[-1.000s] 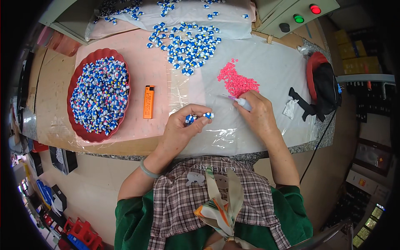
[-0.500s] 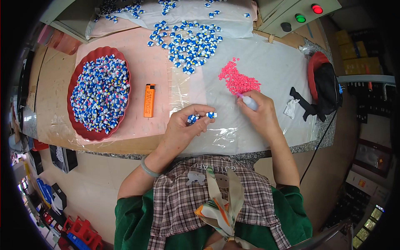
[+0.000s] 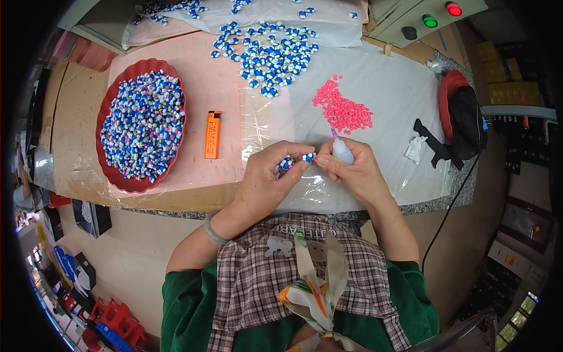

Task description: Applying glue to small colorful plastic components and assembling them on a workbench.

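- A small blue-and-white figurine [image 3: 309, 156] is being pinched between thumb and fingertip of the left hand [image 3: 271, 179], the grip pressed together on it; a few more of the same pieces [image 3: 285, 163] are being cupped in that palm.
- A small glue bottle [image 3: 342, 150] with a pink nozzle is being held in the closed grip of the right hand [image 3: 358, 170], its tip tilted up and away from the body (whether the nozzle is touching anything cannot be told).
- Both hands are being held together above the clear plastic sheet [image 3: 404, 100] on the counter [image 3: 193, 196], near its front edge.
- A pile of small pink pieces [image 3: 343, 108] is lying just beyond the right hand.
- A scatter of loose blue-and-white figurines [image 3: 272, 56] is lying farther back.
- A red tray [image 3: 126, 183] is being filled by many such figurines at the left, with an orange lighter [image 3: 213, 134] lying between it and the hands.
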A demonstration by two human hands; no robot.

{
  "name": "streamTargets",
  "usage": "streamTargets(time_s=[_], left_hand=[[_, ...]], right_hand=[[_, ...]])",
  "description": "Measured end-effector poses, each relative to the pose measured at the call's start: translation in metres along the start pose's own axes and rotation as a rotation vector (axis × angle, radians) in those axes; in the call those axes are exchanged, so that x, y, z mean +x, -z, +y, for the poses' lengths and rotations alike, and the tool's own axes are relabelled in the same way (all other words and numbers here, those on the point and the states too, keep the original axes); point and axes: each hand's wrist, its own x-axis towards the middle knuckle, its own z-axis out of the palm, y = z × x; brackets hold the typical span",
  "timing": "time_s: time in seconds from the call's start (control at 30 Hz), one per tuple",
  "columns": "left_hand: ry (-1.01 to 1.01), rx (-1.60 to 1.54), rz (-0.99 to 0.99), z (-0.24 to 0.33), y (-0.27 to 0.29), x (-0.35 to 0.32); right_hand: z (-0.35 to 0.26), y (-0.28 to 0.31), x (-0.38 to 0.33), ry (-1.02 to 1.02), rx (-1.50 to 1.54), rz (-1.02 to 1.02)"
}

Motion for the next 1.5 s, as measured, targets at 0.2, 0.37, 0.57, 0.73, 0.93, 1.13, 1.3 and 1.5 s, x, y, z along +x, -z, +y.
streamTargets(time_s=[0.2, 0.37, 0.57, 0.73, 0.93, 1.13, 1.3, 1.5], left_hand=[[-0.162, 0.188, 0.022, -0.001, -0.001, 0.0], [-0.11, 0.221, -0.008, 0.002, -0.001, -0.002], [-0.126, 0.183, 0.034, -0.001, -0.002, 0.0], [-0.09, 0.163, 0.083, -0.002, 0.001, -0.001], [-0.1, 0.17, 0.176, 0.013, 0.046, 0.0], [-0.213, 0.895, 0.556, 0.04, 0.155, 0.0], [-0.452, 1.451, 0.589, 0.048, 0.152, 0.016], [-0.541, 0.964, 0.269, 0.016, 0.079, 0.046]], right_hand=[[0.0, -0.002, 0.001, 0.001, -0.095, 0.015], [0.004, -0.002, 0.003, 0.002, -0.102, 0.011], [0.015, -0.018, 0.002, 0.117, -0.159, 0.184], [0.021, -0.03, 0.007, 0.194, -0.048, 0.261], [0.012, -0.023, 0.007, 0.219, 0.089, 0.261], [0.016, -0.002, 0.0, 0.2, 0.036, 0.267], [0.018, 0.002, 0.0, 0.229, -0.006, 0.248], [0.016, 0.001, -0.001, 0.253, -0.02, 0.252]])
